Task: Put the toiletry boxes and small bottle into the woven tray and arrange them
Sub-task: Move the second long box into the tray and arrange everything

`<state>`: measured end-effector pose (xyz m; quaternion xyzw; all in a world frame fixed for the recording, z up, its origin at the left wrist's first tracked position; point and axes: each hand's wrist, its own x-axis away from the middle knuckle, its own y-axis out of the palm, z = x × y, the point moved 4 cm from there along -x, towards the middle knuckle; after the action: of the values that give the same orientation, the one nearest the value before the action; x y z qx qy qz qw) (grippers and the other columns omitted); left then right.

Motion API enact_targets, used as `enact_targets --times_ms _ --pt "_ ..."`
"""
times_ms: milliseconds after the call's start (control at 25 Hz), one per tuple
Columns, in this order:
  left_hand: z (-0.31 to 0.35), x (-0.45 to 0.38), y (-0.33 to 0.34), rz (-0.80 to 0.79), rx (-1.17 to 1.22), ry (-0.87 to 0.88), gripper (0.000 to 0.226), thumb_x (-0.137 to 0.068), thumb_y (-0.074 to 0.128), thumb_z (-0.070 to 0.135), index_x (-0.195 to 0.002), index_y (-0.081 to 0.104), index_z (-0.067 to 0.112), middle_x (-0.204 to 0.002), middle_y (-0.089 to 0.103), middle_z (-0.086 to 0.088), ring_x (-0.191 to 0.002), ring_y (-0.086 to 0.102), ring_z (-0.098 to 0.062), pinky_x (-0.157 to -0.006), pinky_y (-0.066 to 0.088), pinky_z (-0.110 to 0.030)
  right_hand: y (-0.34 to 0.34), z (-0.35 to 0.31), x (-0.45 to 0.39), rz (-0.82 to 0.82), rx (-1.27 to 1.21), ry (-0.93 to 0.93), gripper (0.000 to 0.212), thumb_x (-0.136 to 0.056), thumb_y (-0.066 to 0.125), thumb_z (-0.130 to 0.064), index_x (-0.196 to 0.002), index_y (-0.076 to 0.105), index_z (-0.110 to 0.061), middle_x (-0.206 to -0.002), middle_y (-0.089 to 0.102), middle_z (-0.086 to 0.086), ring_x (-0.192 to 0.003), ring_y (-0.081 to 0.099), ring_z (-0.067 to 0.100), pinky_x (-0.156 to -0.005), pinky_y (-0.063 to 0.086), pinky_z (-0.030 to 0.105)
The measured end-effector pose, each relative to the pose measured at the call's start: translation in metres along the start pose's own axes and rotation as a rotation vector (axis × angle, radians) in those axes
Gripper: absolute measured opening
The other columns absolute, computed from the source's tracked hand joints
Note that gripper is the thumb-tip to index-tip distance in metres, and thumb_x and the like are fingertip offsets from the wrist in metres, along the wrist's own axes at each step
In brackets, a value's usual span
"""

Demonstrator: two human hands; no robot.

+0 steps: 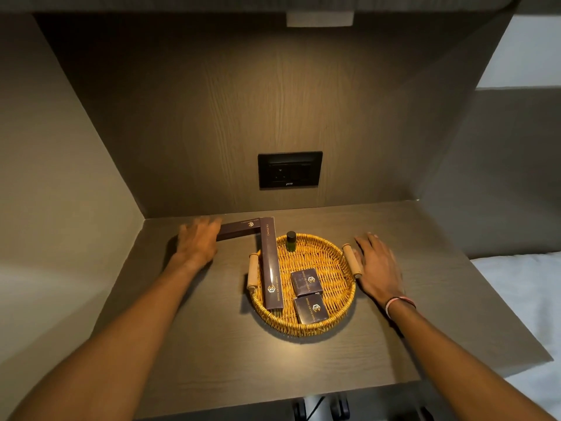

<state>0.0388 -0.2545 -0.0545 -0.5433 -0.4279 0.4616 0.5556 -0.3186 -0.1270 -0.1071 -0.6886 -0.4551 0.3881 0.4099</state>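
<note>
reaching over the long box (239, 229) near the shelf's back left corner, the left hand (198, 238), spread and not yet closed, should be clamped across it before it is lifted into the tray (303, 325).

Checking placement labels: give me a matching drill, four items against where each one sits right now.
Items:
1. small bottle
2. long box marked Dental Kit
3. other long box
4. two square boxes

Places:
A. on the shelf, outside the woven tray, at the left hand
B. flat on the tray floor, near side
C. upright at the tray's far rim
D. leaning across the tray's left rim

Pairs: 1-C, 2-D, 3-A, 4-B
</note>
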Motion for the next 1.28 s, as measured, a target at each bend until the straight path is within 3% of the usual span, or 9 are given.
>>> enact_targets --times_ms 80,160,360,480,600,720,920,1040,1280 --pt "-0.005 -0.005 0.008 -0.107 -0.056 -0.002 0.039 -0.095 0.054 0.015 -0.134 0.051 0.020 -0.125 0.062 -0.011 -0.119 0.055 -0.030 -0.105 0.040 -0.051 -0.001 -0.001 0.001 0.009 0.019 -0.002 0.047 -0.104 0.039 -0.036 -0.143 0.048 -0.013 -0.154 0.045 0.015 -0.145 0.038 0.031 -0.117 0.031 0.047" --pt "-0.007 -0.005 0.007 -0.099 -0.084 0.009 0.032 -0.097 0.049 0.017 -0.129 0.053 0.019 -0.122 0.062 -0.013 -0.114 0.058 -0.031 -0.100 0.046 -0.048 -0.002 -0.001 -0.001 0.010 0.039 0.002 0.046 -0.104 0.039 -0.036 -0.141 0.049 -0.013 -0.152 0.047 0.015 -0.143 0.040 0.031 -0.116 0.033 0.046" --pt "-0.010 -0.009 -0.041 0.064 0.030 0.027 0.039 -0.092 0.056 0.007 -0.130 0.054 0.017 -0.120 0.061 -0.016 -0.112 0.057 -0.036 -0.088 0.049 -0.052 -0.001 -0.003 -0.001 0.013 0.053 -0.009 0.046 -0.104 0.038 -0.037 -0.140 0.050 -0.012 -0.151 0.048 0.016 -0.141 0.042 0.031 -0.114 0.036 0.046" --pt "0.011 -0.014 -0.080 0.170 0.147 0.220 0.041 -0.088 0.061 0.001 -0.126 0.059 0.015 -0.118 0.061 -0.017 -0.113 0.058 -0.037 -0.091 0.052 -0.055 -0.002 -0.002 -0.002 0.006 0.063 -0.007 0.045 -0.104 0.038 -0.036 -0.140 0.050 -0.012 -0.150 0.049 0.016 -0.141 0.043 0.031 -0.114 0.037 0.046" --pt "0.057 -0.016 -0.101 0.085 0.151 0.517 0.045 -0.083 0.069 0.001 -0.125 0.063 0.016 -0.122 0.062 -0.012 -0.118 0.056 -0.028 -0.099 0.046 -0.038 -0.002 -0.002 -0.002 0.009 0.053 -0.008 0.044 -0.104 0.039 -0.035 -0.139 0.051 -0.012 -0.149 0.050 0.016 -0.139 0.044 0.031 -0.113 0.038 0.046" --pt "0.107 -0.014 -0.100 -0.027 0.046 0.685 0.038 -0.085 0.069 0.012 -0.122 0.066 0.020 -0.125 0.060 -0.006 -0.119 0.051 -0.021 -0.094 0.037 -0.027 -0.001 -0.001 -0.003 0.016 0.051 -0.009 0.044 -0.104 0.039 -0.036 -0.138 0.051 -0.012 -0.148 0.050 0.015 -0.139 0.045 0.031 -0.112 0.037 0.045" --pt "0.167 -0.010 -0.093 -0.039 0.054 0.788 0.024 -0.089 0.067 0.021 -0.112 0.069 0.013 -0.115 0.058 -0.006 -0.111 0.052 -0.021 -0.088 0.045 -0.032 0.001 0.000 -0.004 0.027 0.056 -0.007 0.042 -0.103 0.042 -0.036 -0.136 0.053 -0.014 -0.145 0.053 0.013 -0.136 0.047 0.029 -0.111 0.039 0.044" --pt "0.192 -0.010 -0.087 -0.070 0.008 0.829 0.029 -0.089 0.068 0.026 -0.115 0.069 0.013 -0.120 0.056 -0.007 -0.113 0.052 -0.022 -0.091 0.048 -0.038 0.001 0.001 -0.005 0.039 0.056 -0.005 0.042 -0.103 0.041 -0.037 -0.136 0.053 -0.015 -0.146 0.053 0.012 -0.137 0.046 0.028 -0.112 0.038 0.043" --pt "0.213 -0.009 -0.057 -0.144 -0.087 0.888 0.029 -0.090 0.063 0.014 -0.118 0.068 0.012 -0.129 0.053 -0.009 -0.120 0.049 -0.026 -0.095 0.049 -0.043 0.001 0.002 -0.005 0.042 0.073 -0.011 0.041 -0.102 0.040 -0.037 -0.136 0.052 -0.016 -0.145 0.052 0.011 -0.137 0.046 0.027 -0.113 0.039 0.043"
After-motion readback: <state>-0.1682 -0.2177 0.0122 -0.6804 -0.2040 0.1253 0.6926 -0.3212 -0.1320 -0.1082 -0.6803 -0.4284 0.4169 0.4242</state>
